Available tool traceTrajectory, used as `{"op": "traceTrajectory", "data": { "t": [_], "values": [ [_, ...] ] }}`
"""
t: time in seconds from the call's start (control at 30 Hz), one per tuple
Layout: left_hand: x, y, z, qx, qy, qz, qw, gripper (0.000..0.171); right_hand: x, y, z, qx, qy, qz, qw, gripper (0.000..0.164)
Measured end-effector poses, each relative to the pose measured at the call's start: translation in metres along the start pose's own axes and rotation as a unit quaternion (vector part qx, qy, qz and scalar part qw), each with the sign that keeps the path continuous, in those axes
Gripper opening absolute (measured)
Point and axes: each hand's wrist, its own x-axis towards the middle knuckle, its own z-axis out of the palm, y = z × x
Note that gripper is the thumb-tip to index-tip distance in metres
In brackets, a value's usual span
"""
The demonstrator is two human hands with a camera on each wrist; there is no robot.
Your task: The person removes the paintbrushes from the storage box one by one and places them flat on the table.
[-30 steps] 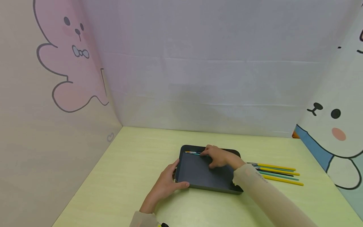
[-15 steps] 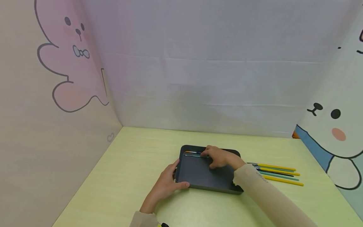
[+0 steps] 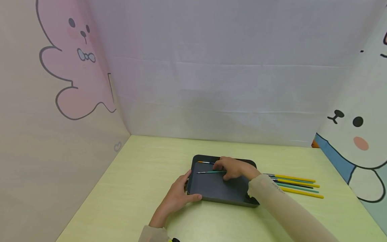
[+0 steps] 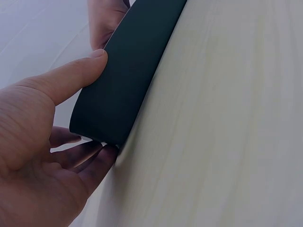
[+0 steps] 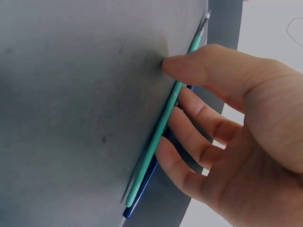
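In the head view a dark grey tray lies on the table. My left hand holds its near left corner, thumb against the front wall and fingers at the left side, as the left wrist view shows on the tray wall. Inside the tray my right hand reaches over a thin green paintbrush. In the right wrist view, bent fingertips touch the green brush from one side, while the thumb rests past it on the tray floor. A blue paintbrush lies by the far wall, partly hidden.
Right of the tray, several paintbrushes with yellow, green and black handles lie side by side, their tips partly behind the right sleeve. Fabric walls stand at the back and both sides of the pale table.
The green brush has moved away from the blue brush, toward the person, across the tray floor. My right fingers have drawn in slightly; the left hand and tray have not moved.
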Motion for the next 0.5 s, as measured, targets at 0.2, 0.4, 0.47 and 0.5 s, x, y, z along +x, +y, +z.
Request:
{"op": "traceTrajectory", "data": {
  "t": [0.2,0.4,0.47,0.5],
  "values": [
    [0.0007,-0.0007,0.0004,0.001,0.001,0.003,1.0000,0.109,0.0004,-0.0002,-0.0011,0.004,-0.004,0.001,1.000,0.049],
    [0.0001,0.0004,0.0002,0.004,0.003,0.002,1.0000,0.109,0.0003,-0.0001,-0.0027,0.015,-0.006,0.002,1.000,0.043],
    [-0.0004,0.0010,0.0002,0.004,0.003,0.003,1.0000,0.108,0.0001,0.0000,-0.0026,0.015,-0.005,0.004,1.000,0.043],
    [-0.0005,0.0011,0.0003,0.004,0.004,0.004,1.0000,0.108,0.0000,0.0000,-0.0024,0.016,-0.004,0.005,1.000,0.043]
  ]
}}
